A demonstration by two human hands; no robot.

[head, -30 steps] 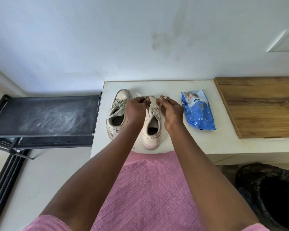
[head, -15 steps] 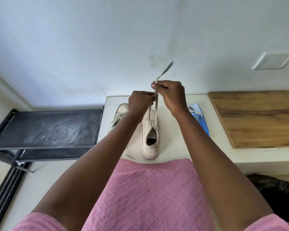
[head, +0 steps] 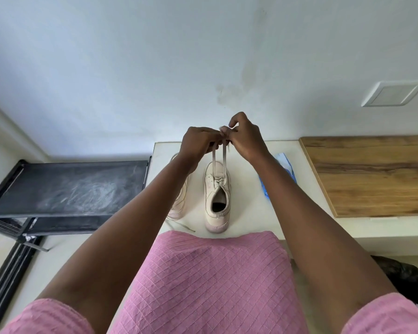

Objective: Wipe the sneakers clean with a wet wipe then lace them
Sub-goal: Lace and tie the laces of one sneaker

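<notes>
Two cream sneakers stand on the white counter (head: pixel 249 213). The right sneaker (head: pixel 217 196) is in plain view, heel toward me. The left sneaker (head: pixel 179 203) is mostly hidden behind my left forearm. Both ends of the right sneaker's lace (head: pixel 217 157) run taut up from the eyelets to my hands. My left hand (head: pixel 198 143) and my right hand (head: pixel 245 136) meet above the toe, each pinching a lace end. A blue wet wipe pack (head: pixel 285 165) lies to the right, partly covered by my right forearm.
A wooden board (head: pixel 372 174) covers the counter's right part. A black shoe rack (head: pixel 68 186) stands to the left of the counter. A black bag (head: pixel 405 278) sits on the floor at lower right. A loose lace end (head: pixel 182 226) trails near the counter's front edge.
My hands rose from the sneaker's tongue, pulling both lace ends up taut. Now they have come together above the toe. The camera tilted up a little.
</notes>
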